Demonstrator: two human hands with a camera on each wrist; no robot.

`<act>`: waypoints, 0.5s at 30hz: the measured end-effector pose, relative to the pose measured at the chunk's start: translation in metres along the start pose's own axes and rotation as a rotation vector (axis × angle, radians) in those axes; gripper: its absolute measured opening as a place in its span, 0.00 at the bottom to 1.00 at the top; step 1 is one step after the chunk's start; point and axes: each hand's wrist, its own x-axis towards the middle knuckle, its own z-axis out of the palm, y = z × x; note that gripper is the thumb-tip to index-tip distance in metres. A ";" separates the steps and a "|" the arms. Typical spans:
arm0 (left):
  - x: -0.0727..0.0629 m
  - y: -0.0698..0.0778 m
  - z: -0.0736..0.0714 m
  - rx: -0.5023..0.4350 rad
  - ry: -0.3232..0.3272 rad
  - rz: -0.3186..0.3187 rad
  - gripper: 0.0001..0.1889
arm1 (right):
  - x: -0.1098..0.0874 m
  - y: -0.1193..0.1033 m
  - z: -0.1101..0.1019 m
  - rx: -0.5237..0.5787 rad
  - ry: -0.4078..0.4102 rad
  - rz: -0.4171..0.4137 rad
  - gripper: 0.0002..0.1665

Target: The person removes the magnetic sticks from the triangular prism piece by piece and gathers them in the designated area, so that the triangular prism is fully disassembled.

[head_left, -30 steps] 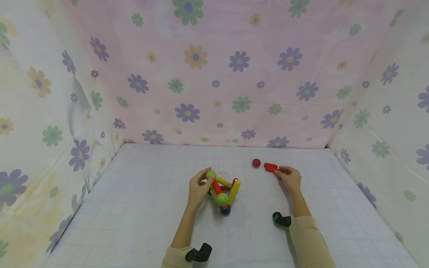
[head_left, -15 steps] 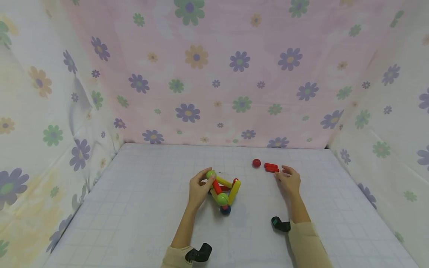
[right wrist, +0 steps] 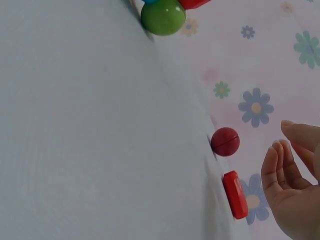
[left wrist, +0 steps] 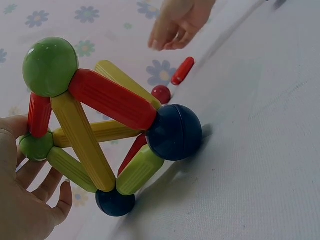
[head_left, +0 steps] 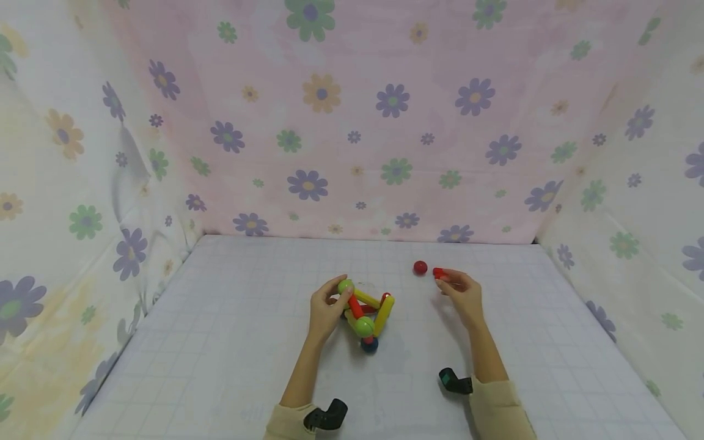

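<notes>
My left hand (head_left: 324,310) grips a magnetic rod-and-ball frame (left wrist: 112,99) at one of its green balls (left wrist: 37,145). Yellow, red and lime rods join the green balls to dark blue balls (left wrist: 175,132), and the frame stands on the table. Over at the right, my right hand (head_left: 466,296) hovers by the red rods (head_left: 438,271), partly covering them in the head view. Its fingers are loosely bent, with nothing visible between thumb and fingertips in the right wrist view. A loose red ball (right wrist: 225,141) lies beside a red rod (right wrist: 235,195).
A white cloth-covered table (head_left: 231,342) carries everything. Flowered cloth (head_left: 352,122) hangs at the back and both sides. Black camera devices (head_left: 455,382) are worn at both sleeves.
My right hand first drew slightly off the red rods, then shifted left over them, covering more of them. The left hand and the frame stay in place.
</notes>
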 end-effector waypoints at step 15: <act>0.000 0.001 0.000 -0.001 -0.001 -0.001 0.16 | -0.025 -0.058 0.030 -0.018 -0.410 -0.105 0.21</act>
